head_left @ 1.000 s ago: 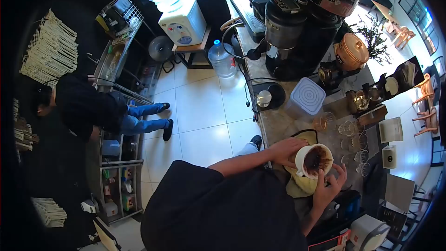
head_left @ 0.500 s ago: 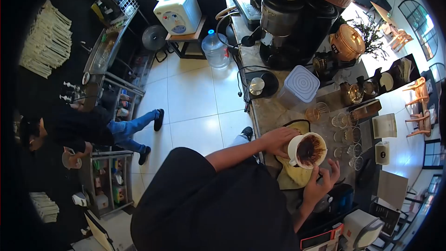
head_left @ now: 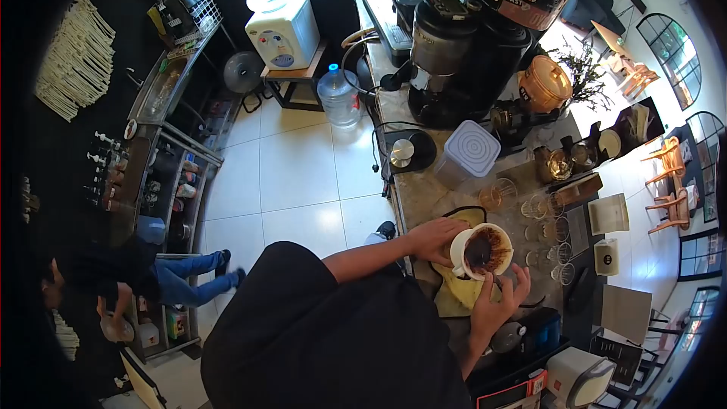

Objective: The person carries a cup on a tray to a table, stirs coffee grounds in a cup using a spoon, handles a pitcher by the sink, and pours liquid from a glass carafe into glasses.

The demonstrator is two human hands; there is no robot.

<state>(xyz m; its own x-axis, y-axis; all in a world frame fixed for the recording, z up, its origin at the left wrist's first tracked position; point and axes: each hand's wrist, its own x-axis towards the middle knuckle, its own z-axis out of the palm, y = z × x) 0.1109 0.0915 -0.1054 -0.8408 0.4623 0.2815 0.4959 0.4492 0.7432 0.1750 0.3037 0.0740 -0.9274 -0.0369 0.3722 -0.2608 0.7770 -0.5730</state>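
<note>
A white coffee dripper (head_left: 460, 246) with a handle sits tilted over a yellow-green cloth (head_left: 463, 299). Dark wet coffee grounds (head_left: 478, 251) lie inside it, and brown stains run up its lining. My left hand (head_left: 434, 239) is against the dripper's far-left side, fingers partly hidden behind it. At the near rim, my right hand (head_left: 500, 299) has thumb and forefinger pinched together, its other fingers raised. Whether that pinch holds the rim or something small at it is hard to see.
Several clear glasses (head_left: 562, 251) stand beyond the dripper. A lidded square container (head_left: 471, 153), a grinder (head_left: 443, 49) and a small scale (head_left: 409, 153) are further left. A co-worker (head_left: 113, 280) stands by the steel counter (head_left: 155, 106) behind me.
My view has shifted slightly, moving the counter items leftward. The co-worker has stepped along the back counter, lower in view. Both my hands stay at the dripper.
</note>
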